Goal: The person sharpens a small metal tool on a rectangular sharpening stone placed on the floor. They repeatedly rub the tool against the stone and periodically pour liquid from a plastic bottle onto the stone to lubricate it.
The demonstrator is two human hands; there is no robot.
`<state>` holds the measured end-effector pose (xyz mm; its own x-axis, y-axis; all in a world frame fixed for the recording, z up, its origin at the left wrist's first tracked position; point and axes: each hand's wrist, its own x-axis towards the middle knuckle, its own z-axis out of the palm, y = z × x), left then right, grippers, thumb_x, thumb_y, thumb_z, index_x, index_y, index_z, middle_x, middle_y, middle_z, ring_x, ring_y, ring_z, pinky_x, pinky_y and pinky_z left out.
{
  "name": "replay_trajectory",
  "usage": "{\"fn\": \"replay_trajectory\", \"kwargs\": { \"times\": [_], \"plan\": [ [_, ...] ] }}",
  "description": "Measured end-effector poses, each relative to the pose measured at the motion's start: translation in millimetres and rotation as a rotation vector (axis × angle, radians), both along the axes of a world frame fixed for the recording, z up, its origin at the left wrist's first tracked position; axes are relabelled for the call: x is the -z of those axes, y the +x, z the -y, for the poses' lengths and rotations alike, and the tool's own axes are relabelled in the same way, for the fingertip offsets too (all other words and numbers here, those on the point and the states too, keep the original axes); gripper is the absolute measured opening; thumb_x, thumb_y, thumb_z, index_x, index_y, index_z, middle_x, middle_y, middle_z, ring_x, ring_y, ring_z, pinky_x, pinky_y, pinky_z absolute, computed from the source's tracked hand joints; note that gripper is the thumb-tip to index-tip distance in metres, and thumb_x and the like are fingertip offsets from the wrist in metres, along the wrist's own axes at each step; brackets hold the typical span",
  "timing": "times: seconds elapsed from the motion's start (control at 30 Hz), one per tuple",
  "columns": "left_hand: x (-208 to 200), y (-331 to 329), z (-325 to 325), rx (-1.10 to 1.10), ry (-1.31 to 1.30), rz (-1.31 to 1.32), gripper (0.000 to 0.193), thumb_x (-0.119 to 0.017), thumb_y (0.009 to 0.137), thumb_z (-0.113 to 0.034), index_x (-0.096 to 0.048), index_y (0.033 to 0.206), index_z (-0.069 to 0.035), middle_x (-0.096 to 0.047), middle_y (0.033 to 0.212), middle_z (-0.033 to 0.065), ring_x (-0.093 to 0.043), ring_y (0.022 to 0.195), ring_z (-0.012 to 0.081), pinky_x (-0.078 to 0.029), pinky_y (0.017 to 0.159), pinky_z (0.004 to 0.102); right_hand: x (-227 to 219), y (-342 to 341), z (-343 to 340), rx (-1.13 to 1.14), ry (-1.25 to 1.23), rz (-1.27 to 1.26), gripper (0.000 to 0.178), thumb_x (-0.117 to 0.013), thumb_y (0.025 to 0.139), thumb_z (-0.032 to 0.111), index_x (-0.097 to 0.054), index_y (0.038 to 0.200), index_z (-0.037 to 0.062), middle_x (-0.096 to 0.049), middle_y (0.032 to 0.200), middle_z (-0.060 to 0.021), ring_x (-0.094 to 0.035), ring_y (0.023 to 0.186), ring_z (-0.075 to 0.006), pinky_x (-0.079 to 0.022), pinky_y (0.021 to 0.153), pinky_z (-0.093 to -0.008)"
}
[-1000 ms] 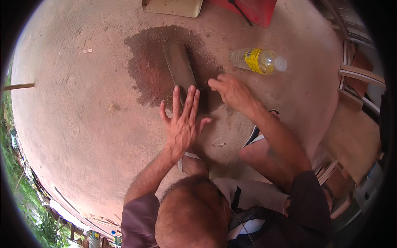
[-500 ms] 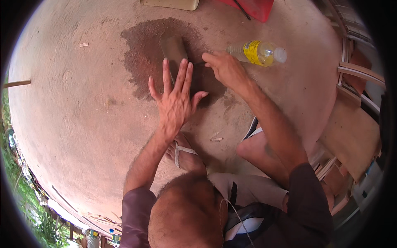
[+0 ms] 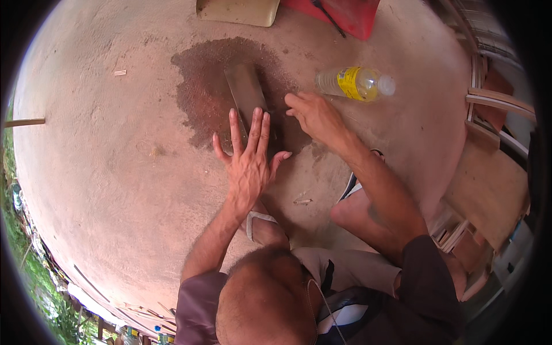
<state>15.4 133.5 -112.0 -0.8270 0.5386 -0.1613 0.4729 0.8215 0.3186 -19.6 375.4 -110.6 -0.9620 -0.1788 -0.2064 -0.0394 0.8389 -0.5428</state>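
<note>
A wet grey-brown rectangular slab, like a whetstone (image 3: 244, 85), lies on a dark wet patch of the floor. My left hand (image 3: 248, 161) rests palm down over the slab's near end, its fingers stretched and spread. Whatever lies under that palm is mostly hidden. To the right of the slab, my right hand (image 3: 313, 117) is curled closed, knuckles up. What it grips, if anything, is hidden by the fingers and the dark wet floor. Beyond the right hand, a clear plastic bottle (image 3: 330, 81) with a yellow label and white cap lies on its side.
A cream plastic container (image 3: 236, 12) and a red one (image 3: 356, 20) with a dark rod (image 3: 329, 18) across it sit at the far edge. My sandalled foot (image 3: 267, 230) is just below my left hand. Wooden furniture pieces (image 3: 480, 175) stand at the right.
Both hands have drawn back toward me along the slab, uncovering more of its surface. The whole view has shifted slightly, so the floor things sit lower in it.
</note>
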Motion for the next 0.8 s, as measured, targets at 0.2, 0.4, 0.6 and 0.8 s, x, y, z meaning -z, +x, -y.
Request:
{"fn": "replay_trajectory", "kwargs": {
  "times": [0.2, 0.4, 0.6, 0.8],
  "plan": [
    [-7.0, -6.8, 3.9, 0.007, 0.02, 0.035, 0.093, -0.046, 0.106, -0.078, -0.039, 0.174, -0.015, -0.033, 0.183, 0.0001, -0.009, 0.172, 0.039, 0.014, 0.128, 0.0662, -16.4, -1.0, 26.7, 0.047, 0.008, -0.143, 0.014, -0.074, 0.102, 0.02, -0.074, 0.115, 0.0131, -0.066, 0.094, -0.0113, -0.067, 0.094, -0.0342, -0.049, 0.085, -0.0499],
    [-11.0, -5.0, 22.4, -0.094, 0.009, 0.033, 0.096, -0.057, 0.103, -0.075, -0.04, 0.173, -0.014, -0.036, 0.182, 0.0014, -0.007, 0.172, 0.0392, 0.01, 0.128, 0.0642, 2.3, 0.5, 32.4, 0.123, -0.054, -0.071, 0.011, -0.071, 0.105, 0.023, -0.078, 0.105, 0.0147, -0.064, 0.095, -0.0082, -0.063, 0.096, -0.0308, -0.044, 0.095, -0.0493],
    [-7.5, -9.1, 9.9, -0.024, -0.003, 0.0, 0.092, -0.056, 0.103, -0.074, -0.044, 0.171, -0.013, -0.036, 0.182, -0.0014, -0.01, 0.172, 0.0373, 0.008, 0.128, 0.0659, 1.6, 7.5, 34.3, 0.128, 0.027, -0.106, 0.013, -0.068, 0.107, 0.026, -0.078, 0.106, 0.0168, -0.065, 0.098, -0.0053, -0.061, 0.106, -0.0286, -0.041, 0.096, -0.0487],
    [-10.5, 2.8, 4.2, 0.002, -0.06, -0.001, 0.09, -0.054, 0.104, -0.074, -0.046, 0.171, -0.014, -0.035, 0.182, -0.0027, -0.013, 0.172, 0.0379, 0.007, 0.128, 0.0668, 7.0, 13.6, 32.3, 0.112, 0.002, -0.047, 0.014, -0.068, 0.106, 0.032, -0.076, 0.104, 0.0212, -0.066, 0.099, -0.0035, -0.06, 0.108, -0.0276, -0.038, 0.095, -0.0498]
  ]
}}
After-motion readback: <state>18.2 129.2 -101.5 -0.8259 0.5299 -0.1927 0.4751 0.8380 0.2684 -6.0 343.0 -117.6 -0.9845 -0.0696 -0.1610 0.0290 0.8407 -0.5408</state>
